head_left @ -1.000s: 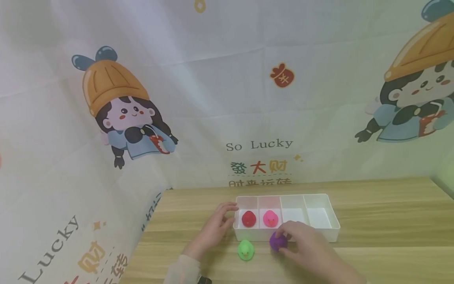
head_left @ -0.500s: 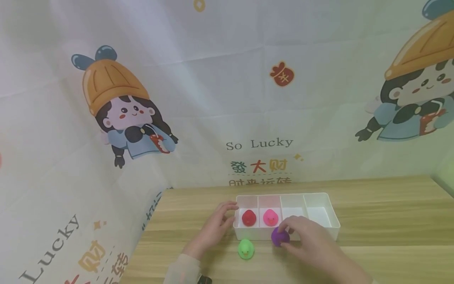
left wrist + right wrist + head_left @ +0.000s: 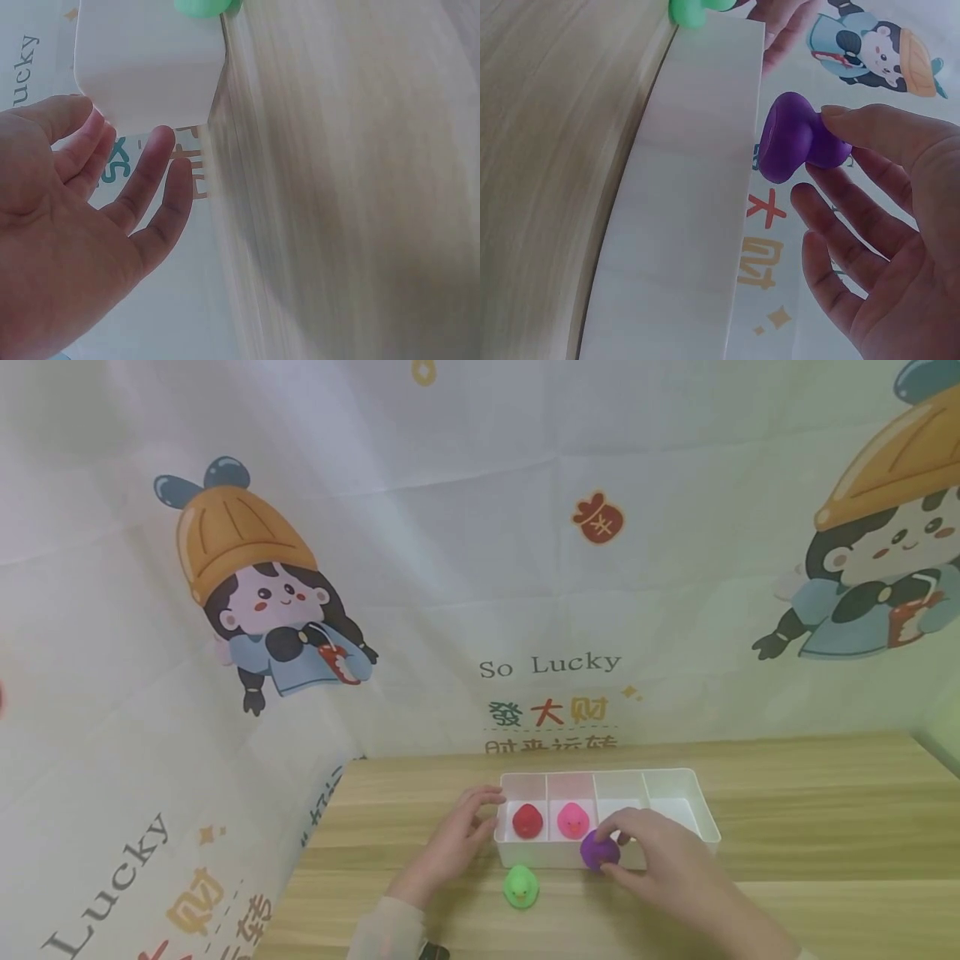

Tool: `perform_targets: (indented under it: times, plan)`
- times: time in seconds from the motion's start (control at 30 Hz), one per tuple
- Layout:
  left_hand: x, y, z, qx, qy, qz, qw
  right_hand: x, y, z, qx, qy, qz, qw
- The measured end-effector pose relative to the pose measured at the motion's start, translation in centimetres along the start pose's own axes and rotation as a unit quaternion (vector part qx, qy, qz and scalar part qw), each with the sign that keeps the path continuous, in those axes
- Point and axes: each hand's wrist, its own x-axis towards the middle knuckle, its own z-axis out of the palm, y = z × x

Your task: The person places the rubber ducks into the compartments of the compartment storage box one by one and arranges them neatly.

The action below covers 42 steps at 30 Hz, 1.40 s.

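Observation:
My right hand [image 3: 660, 860] pinches a purple rubber duck [image 3: 799, 139] between thumb and fingers, up at the level of the tray's front rim in the right wrist view. The white four-part tray [image 3: 517, 855] stands on the table. A red rubber duck [image 3: 527, 821] sits in its leftmost compartment, and a pink rubber duck [image 3: 573, 820] in the one beside it. My left hand [image 3: 90, 202] is at the tray's left end, its fingers spread and loosely bent, fingertips right at the end wall. In front of the tray, a green rubber duck [image 3: 521, 887] rests on the table.
The wooden table [image 3: 817, 827] extends to both sides of the tray. Behind it hangs a white cloth [image 3: 450, 610] printed with cartoon figures and lettering. A small black object [image 3: 433, 951] shows at the bottom edge beside the left sleeve [image 3: 386, 931].
My right hand has raised the purple duck from in front of the tray, carrying it slightly right and toward the front rim. The left hand and other ducks stay put.

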Motion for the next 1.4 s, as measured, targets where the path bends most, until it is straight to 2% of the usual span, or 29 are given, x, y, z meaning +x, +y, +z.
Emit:
perform_targets:
  times: [0.3, 0.5, 0.63, 0.73, 1.0, 1.4]
  plan:
    - [0.0, 0.2, 0.1, 0.0, 0.001, -0.009, 1.0, 0.2, 0.0, -0.5, -0.003, 0.011, 0.01, 0.9999]
    - [0.1, -0.3, 0.4, -0.006, 0.0, -0.009, 0.9999, 0.1, 0.5, -0.7, -0.006, 0.026, 0.007, 0.9996]
    - [0.2, -0.5, 0.6, -0.004, 0.004, -0.009, 0.9999, 0.1, 0.6, -0.9, -0.01, 0.026, 0.022, 0.9994]
    - [0.2, -0.4, 0.6, -0.001, 0.006, -0.009, 0.9999, 0.3, 0.9, -0.9, -0.016, 0.025, 0.035, 0.999]
    - [0.1, 0.0, 0.4, 0.0, 0.005, -0.009, 0.9999, 0.6, 1.9, -0.8, -0.018, 0.04, 0.033, 0.9985]
    - [-0.2, 0.2, 0.1, 0.005, 0.009, -0.003, 0.9999, 1.2, 3.4, -0.3, -0.026, 0.023, 0.05, 0.9981]
